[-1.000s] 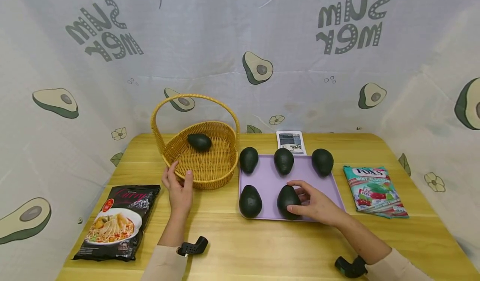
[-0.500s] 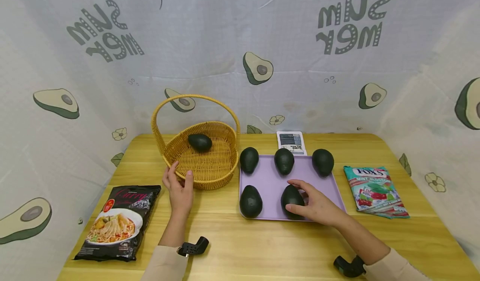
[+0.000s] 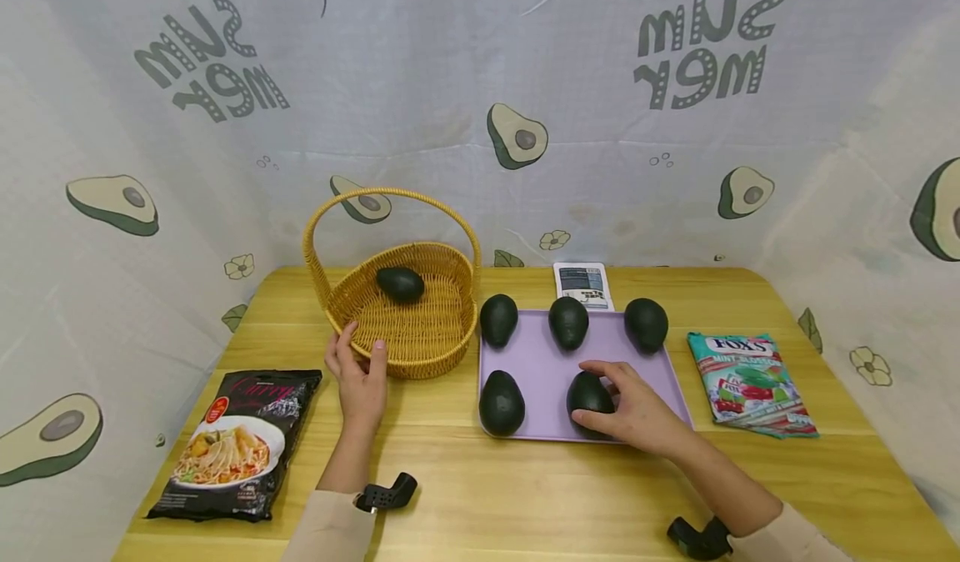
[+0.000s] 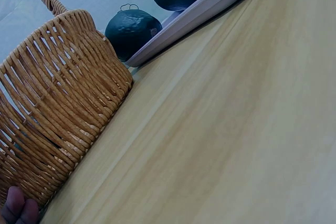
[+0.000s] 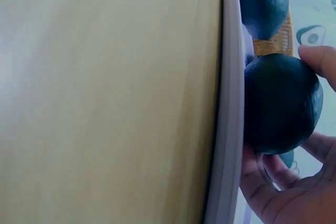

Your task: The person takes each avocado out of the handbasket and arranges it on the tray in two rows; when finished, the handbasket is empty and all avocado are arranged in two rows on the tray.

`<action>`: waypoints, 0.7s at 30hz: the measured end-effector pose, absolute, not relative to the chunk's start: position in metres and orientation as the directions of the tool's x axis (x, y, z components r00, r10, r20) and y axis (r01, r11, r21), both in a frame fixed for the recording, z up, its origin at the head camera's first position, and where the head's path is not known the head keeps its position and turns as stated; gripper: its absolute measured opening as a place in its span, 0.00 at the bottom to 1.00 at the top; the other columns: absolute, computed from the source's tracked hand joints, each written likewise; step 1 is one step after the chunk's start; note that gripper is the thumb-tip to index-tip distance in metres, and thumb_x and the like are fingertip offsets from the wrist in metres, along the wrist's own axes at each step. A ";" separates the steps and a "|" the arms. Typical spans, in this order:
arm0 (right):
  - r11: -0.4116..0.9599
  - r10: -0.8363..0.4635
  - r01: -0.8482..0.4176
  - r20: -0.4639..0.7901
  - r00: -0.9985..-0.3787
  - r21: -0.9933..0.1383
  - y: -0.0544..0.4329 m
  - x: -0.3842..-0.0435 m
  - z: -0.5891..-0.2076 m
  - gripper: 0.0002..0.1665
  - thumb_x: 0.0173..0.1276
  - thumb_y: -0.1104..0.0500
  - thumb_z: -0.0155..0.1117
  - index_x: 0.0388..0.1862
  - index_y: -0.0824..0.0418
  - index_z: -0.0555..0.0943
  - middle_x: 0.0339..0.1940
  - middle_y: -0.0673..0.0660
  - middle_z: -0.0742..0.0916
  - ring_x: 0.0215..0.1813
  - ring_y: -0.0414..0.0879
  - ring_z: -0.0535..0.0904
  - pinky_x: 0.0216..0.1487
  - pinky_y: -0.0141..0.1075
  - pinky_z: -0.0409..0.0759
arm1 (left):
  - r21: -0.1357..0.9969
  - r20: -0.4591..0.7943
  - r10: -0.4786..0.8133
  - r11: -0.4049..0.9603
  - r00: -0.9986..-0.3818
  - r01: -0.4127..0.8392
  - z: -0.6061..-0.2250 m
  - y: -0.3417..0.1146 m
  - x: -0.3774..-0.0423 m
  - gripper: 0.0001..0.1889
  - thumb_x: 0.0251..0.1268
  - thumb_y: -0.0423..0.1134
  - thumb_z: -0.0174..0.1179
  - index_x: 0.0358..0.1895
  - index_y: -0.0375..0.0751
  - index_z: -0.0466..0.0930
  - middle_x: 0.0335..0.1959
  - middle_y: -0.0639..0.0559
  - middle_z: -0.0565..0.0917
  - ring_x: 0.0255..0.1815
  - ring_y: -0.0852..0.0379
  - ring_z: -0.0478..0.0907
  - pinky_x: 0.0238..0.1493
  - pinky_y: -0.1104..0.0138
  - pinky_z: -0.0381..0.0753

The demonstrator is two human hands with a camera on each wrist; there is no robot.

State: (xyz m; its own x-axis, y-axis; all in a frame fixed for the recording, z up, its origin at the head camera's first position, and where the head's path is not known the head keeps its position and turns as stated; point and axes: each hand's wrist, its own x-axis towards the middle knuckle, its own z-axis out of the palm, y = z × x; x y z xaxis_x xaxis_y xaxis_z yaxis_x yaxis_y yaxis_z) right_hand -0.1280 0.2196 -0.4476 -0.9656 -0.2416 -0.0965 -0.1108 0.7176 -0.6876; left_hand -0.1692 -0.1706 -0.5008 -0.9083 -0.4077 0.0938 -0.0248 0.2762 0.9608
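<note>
My left hand (image 3: 362,387) holds the front-left rim of a yellow wicker basket (image 3: 420,353), index finger and thumb at the rim. In the left wrist view, two of its fingertips (image 4: 17,205) show low against the outer weave. One dark green avocado (image 3: 401,284) lies inside the basket. My right hand (image 3: 633,408) grips another avocado (image 3: 588,402) at the front of a lilac tray (image 3: 540,378), thumb on the near side and fingers around the far side. The right wrist view shows this avocado close above the tray's edge. Several more avocados (image 3: 502,403) sit on the tray.
A black noodle packet (image 3: 240,445) lies left of the basket. A teal candy bag (image 3: 752,383) is right of the tray, and a small white packet (image 3: 582,285) lies behind it. A printed cloth (image 3: 420,70) hangs around the wooden table (image 3: 517,495).
The avocado in my right hand has shifted slightly to the right and turned a little within the fingers. My left hand and the basket have stayed in place.
</note>
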 end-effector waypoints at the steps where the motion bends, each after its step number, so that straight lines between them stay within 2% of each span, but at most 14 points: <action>1: 0.707 -0.248 -0.113 -0.096 -0.964 -0.698 0.218 -0.128 -0.449 0.44 0.59 0.42 0.78 0.71 0.57 0.73 0.63 0.65 0.77 0.55 0.56 0.77 0.51 0.47 0.80 | 0.961 0.093 -0.407 0.276 -0.909 -0.025 -0.501 -0.171 -0.169 0.30 0.78 0.57 0.51 0.78 0.59 0.56 0.82 0.48 0.39 0.40 0.53 0.65 0.42 0.62 0.70; 6: 0.672 -0.280 -0.125 -0.094 -0.955 -0.730 0.213 -0.127 -0.453 0.44 0.59 0.43 0.78 0.70 0.57 0.73 0.62 0.64 0.77 0.54 0.55 0.76 0.47 0.41 0.78 | 0.960 0.103 -0.407 0.279 -0.908 -0.016 -0.501 -0.170 -0.169 0.30 0.78 0.57 0.52 0.78 0.59 0.57 0.82 0.47 0.39 0.39 0.54 0.65 0.41 0.63 0.69; 13: 0.687 -0.267 -0.105 -0.116 -0.957 -0.719 0.215 -0.125 -0.451 0.43 0.59 0.42 0.78 0.70 0.54 0.73 0.64 0.62 0.77 0.54 0.52 0.77 0.48 0.36 0.82 | 0.957 0.109 -0.407 0.289 -0.907 -0.015 -0.502 -0.170 -0.169 0.30 0.78 0.56 0.52 0.78 0.58 0.57 0.82 0.47 0.40 0.39 0.54 0.65 0.41 0.63 0.70; 21: 0.646 -0.331 -0.154 -0.092 -0.939 -0.747 0.218 -0.124 -0.448 0.38 0.63 0.44 0.75 0.68 0.56 0.75 0.64 0.61 0.80 0.55 0.51 0.79 0.49 0.34 0.83 | 0.960 0.115 -0.408 0.282 -0.906 -0.005 -0.501 -0.170 -0.169 0.30 0.78 0.56 0.52 0.78 0.58 0.57 0.82 0.47 0.40 0.39 0.54 0.65 0.41 0.65 0.69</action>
State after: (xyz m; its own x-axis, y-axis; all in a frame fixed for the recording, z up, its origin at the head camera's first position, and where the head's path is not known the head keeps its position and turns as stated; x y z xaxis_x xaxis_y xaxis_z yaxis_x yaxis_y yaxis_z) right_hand -0.1243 0.2177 -0.4479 -0.9393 -0.3306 -0.0921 -0.1542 0.6464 -0.7472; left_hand -0.1689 -0.1700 -0.5011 -0.9058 -0.4079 0.1148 -0.0052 0.2815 0.9595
